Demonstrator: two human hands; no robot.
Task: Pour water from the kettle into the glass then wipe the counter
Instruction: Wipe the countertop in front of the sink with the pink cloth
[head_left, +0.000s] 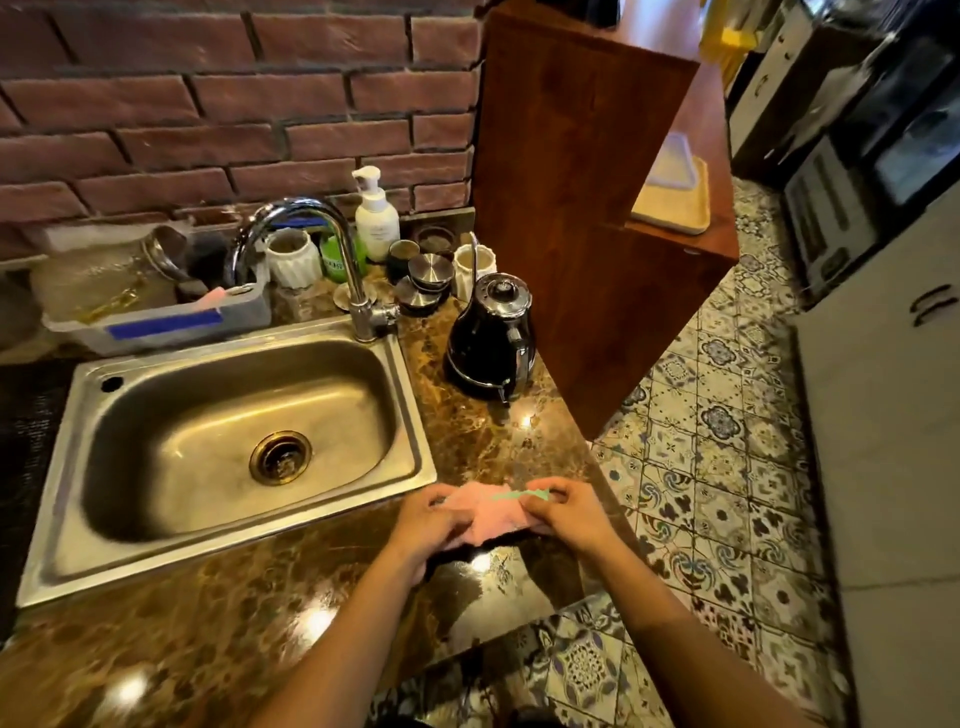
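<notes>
Brown marbled stone counter (483, 431) beside steel sink (244, 447): my left hand (431, 525) and right hand (569, 514) both pinch a soft pink cloth (488, 512) by its ends just above the counter's front edge, light, limp, best bunched flat for wiping.

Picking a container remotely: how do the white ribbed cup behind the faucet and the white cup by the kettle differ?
The ribbed cup stands left of the faucet neck; the plain cup stands right, behind the kettle. The ribbed cup has fluted sides; the plain cup looks smoother, partly hidden. Both are white, upright and open-topped.
</notes>
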